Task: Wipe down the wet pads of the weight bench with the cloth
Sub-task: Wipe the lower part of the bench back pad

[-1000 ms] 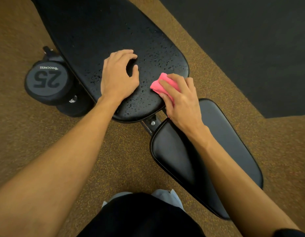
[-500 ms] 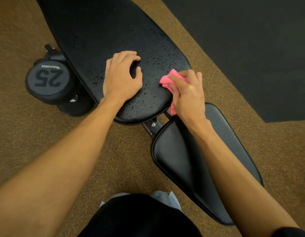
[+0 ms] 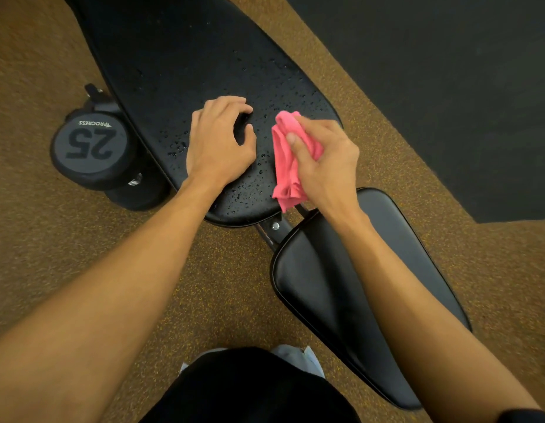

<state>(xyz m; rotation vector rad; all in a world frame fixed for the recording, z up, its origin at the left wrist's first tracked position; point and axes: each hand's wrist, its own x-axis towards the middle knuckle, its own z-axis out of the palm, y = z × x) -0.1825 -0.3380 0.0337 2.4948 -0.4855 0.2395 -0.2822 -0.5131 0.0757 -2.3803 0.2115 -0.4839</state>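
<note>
The pink cloth (image 3: 285,166), soft and crumpled, hangs lengthwise down the centre of the frame, pinched under the thumb of the right hand (image 3: 326,163) over the rounded, droplet-beaded black back pad (image 3: 179,65); the left hand (image 3: 218,145) rests there loosely curled, holding nothing

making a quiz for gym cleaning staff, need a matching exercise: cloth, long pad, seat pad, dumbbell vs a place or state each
1 cloth
2 long pad
3 seat pad
4 dumbbell

a on the floor, marked 25
b speckled with droplets
c pink, held by the right hand
d no droplets showing

Pairs: 1-c, 2-b, 3-d, 4-a
</note>
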